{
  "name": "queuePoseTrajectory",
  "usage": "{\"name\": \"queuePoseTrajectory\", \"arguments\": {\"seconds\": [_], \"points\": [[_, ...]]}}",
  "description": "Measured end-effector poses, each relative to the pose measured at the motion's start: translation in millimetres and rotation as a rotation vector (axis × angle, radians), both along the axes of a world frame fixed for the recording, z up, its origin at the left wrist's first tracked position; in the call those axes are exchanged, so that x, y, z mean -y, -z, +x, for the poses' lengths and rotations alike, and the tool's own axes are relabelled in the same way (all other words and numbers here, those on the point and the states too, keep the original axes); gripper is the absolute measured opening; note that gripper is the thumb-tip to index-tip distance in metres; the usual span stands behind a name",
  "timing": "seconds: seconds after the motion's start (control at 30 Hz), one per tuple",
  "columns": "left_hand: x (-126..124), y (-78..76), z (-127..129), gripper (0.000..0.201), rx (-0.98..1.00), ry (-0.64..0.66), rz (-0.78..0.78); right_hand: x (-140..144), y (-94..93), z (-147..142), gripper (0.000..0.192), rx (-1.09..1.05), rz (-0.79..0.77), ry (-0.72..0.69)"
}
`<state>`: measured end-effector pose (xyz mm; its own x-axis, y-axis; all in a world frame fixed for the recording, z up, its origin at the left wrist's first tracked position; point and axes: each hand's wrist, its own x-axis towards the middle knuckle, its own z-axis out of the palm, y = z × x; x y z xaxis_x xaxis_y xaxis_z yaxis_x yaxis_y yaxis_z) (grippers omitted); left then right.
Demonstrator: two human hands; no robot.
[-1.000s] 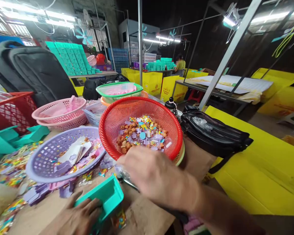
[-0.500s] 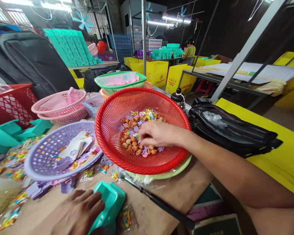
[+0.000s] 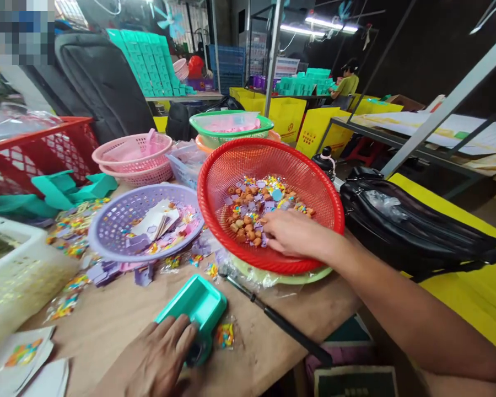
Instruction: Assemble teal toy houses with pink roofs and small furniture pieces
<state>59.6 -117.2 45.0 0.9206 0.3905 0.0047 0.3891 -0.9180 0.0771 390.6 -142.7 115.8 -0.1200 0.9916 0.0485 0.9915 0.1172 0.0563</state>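
Here, the largest item is the brown work table [image 3: 119, 320], which carries all the baskets. On its right side lies a black bag [image 3: 413, 231], resting against a yellow surface [image 3: 471, 286]. At the far left stands a red crate [image 3: 33, 154], with a white basket [image 3: 20, 275] nearer the camera.

The red basket [image 3: 268, 165] sits at the table centre, on a pale green plate [image 3: 310, 274]. It holds a heap of small parts [image 3: 256, 212]: orange-brown beads, lilac chips and multicoloured pieces. Just left of it, rims nearly touching, is the lilac basket [image 3: 119, 215], containing white cards and lilac pieces. Behind these stand stacked pink baskets [image 3: 134, 157] and a green basket [image 3: 231, 127].

The right hand [image 3: 293, 234] reaches over the near rim of the red basket, palm down, fingertips bent into the near edge of the heap. Whether anything is pinched between the fingers cannot be determined.

The left hand [image 3: 157, 358] lies flat, fingers extended, pressing on the near end of a teal tray [image 3: 194, 309] that rests on the table in front of the lilac basket. It is not closed around the tray.

A black rod [image 3: 281, 325] lies diagonally on the table between the tray and the red basket. A small packet of coloured pieces [image 3: 224, 335] lies just beside the tray's right edge.
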Motion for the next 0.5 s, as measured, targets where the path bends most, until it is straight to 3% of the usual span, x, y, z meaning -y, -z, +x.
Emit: {"name": "queuePoseTrajectory", "arguments": {"seconds": [0.07,0.17,0.23,0.3,0.4,0.5], "points": [[0.2,-7.9,-3.2,0.025,-0.017,-0.085,-0.125,13.9,-11.9,-9.8,0.013,-0.206,0.161,-0.007],[-9.1,-24.3,-9.6,0.031,0.079,-0.168,-0.404,37.4,-19.4,-47.1,0.011,-0.659,0.34,-0.055],[-16.9,-32.9,-15.7,0.036,0.152,-0.207,-0.611,50.4,-8.9,-82.9,0.009,-0.959,0.271,-0.083],[-20.2,-36.4,-22.9,0.036,0.233,-0.238,-0.768,58.6,13.3,-118.6,0.011,-1.157,0.06,-0.106],[-14.9,-33.0,-33.7,0.038,0.301,-0.279,-0.855,60.4,49.9,-154.4,0.015,-1.26,-0.06,-0.042],[-5.6,-26.8,-40.7,0.043,0.303,-0.317,-0.857,56.0,67.1,-163.6,0.015,-1.248,-0.047,-0.018]]}}
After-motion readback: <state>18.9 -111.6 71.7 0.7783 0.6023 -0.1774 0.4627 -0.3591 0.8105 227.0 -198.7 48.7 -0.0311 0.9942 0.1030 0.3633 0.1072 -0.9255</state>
